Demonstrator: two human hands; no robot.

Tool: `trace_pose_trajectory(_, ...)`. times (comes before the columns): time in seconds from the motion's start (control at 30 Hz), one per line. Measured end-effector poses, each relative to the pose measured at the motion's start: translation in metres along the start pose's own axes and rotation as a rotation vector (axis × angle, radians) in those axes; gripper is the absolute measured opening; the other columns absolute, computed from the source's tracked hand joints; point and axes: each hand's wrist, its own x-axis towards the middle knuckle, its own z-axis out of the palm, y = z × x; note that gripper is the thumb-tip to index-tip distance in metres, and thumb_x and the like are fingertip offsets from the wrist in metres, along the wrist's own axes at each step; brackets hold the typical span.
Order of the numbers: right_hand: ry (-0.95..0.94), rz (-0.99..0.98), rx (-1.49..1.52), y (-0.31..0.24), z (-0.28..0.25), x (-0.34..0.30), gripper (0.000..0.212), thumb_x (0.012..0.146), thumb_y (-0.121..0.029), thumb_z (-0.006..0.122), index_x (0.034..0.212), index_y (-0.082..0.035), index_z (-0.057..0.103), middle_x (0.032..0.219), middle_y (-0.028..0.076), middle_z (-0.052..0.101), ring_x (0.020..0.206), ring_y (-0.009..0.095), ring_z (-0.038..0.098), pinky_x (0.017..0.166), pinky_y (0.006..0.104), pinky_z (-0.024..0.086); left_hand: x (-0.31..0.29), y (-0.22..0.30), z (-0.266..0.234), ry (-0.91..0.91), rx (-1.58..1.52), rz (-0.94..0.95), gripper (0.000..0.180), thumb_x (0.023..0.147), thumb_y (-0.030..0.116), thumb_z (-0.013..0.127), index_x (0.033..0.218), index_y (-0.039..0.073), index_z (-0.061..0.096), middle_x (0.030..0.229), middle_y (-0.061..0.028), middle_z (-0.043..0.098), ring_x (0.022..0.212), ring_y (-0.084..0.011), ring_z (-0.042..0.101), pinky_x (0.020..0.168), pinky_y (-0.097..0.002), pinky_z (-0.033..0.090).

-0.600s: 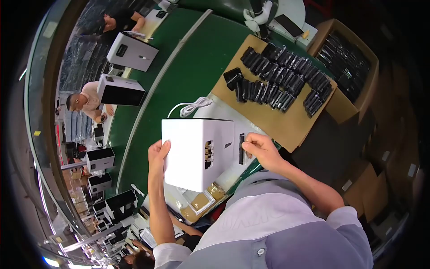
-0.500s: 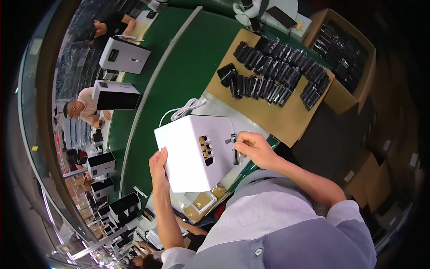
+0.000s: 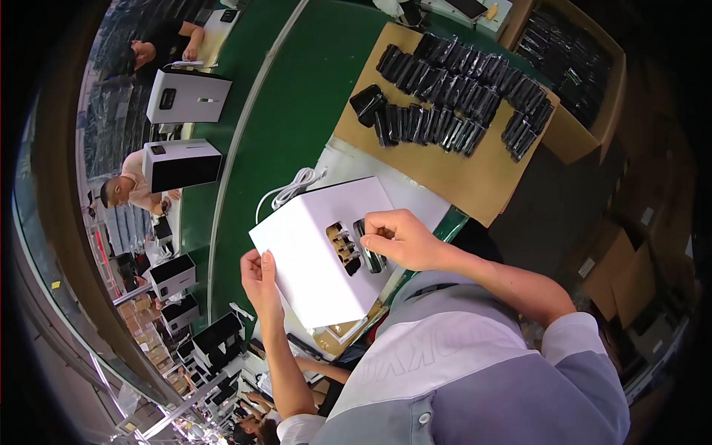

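A white box-shaped appliance point(image 3: 300, 259) sits tilted in front of me at the bench edge. One face has an oval cutout point(image 3: 343, 249) with metallic and tan parts inside. My left hand point(image 3: 261, 285) grips the appliance's left edge, thumb on the near face, other fingers partly hidden. A glossy black oval cover point(image 3: 374, 261) is pinched between the thumb and fingers of my right hand point(image 3: 400, 237). It is held just right of the cutout, roughly parallel to it; whether it touches the housing I cannot tell. A coiled white cable point(image 3: 298, 182) lies behind the appliance.
Rows of black wrapped pieces point(image 3: 437, 96) lie on a cardboard sheet point(image 3: 452, 185) at the far right. An open carton point(image 3: 586, 133) of similar pieces stands beyond. Left of me runs a green conveyor point(image 3: 278, 119) with more white appliances point(image 3: 189, 96) and people working across it.
My right hand has brought the black cover leftward, close to the cutout. The appliance has turned slightly in my left hand's grip. The whole view has shifted a little.
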Motion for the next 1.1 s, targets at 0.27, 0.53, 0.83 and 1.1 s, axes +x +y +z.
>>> trace_pose_trajectory(0.27, -0.070, -0.032, -0.123, -0.013, 0.007, 0.010, 0.027, 0.092, -0.009, 0.063, 0.072, -0.001, 0.046, 0.061, -0.001, 0.044, 0.059, 0.007, 0.038, 0.053, 0.0300, 0.034, 0.009, 0.018, 0.028, -0.096, -0.113, 0.017, 0.048, 0.104, 0.024, 0.054, 0.141, -0.005, 0.043, 0.136, -0.0166, 0.053, 0.124, -0.0216, 0.050, 0.109, -0.0342, 0.036)
trace_pose_trajectory(0.53, -0.023, 0.083, -0.121, -0.008, -0.014, 0.004, 0.027, 0.094, -0.009, 0.062, 0.075, -0.001, 0.046, 0.068, -0.001, 0.045, 0.064, 0.006, 0.039, 0.056, 0.0277, 0.035, -0.002, 0.065, 0.040, 0.013, 0.424, 0.803, 0.038, 0.079, 0.009, 0.073, 0.114, -0.002, 0.065, 0.138, -0.0245, 0.052, 0.128, -0.0417, 0.051, 0.111, -0.0480, 0.036)
trace_pose_trajectory(0.83, 0.021, 0.072, -0.046, -0.007, -0.022, -0.011, 0.027, 0.096, -0.009, 0.062, 0.074, -0.002, 0.046, 0.071, -0.003, 0.045, 0.066, 0.005, 0.039, 0.058, 0.0263, 0.034, -0.005, 0.125, 0.089, -0.592, 0.866, 0.869, 0.012, 0.072, 0.005, 0.070, 0.083, 0.000, 0.068, 0.128, -0.0175, 0.060, 0.132, -0.0378, 0.048, 0.116, -0.0669, 0.014)
trace_pose_trajectory(1.1, 0.019, 0.052, 0.047, -0.005, -0.027, -0.017, 0.028, 0.097, -0.011, 0.062, 0.075, -0.003, 0.047, 0.071, -0.004, 0.045, 0.066, 0.004, 0.039, 0.057, 0.0262, 0.034, 0.006, 0.141, 0.109, -0.756, 1.087, 0.935, 0.005, 0.067, 0.006, 0.072, 0.070, 0.003, 0.070, 0.110, -0.0094, 0.066, 0.117, -0.0303, 0.054, 0.108, -0.0675, 0.023)
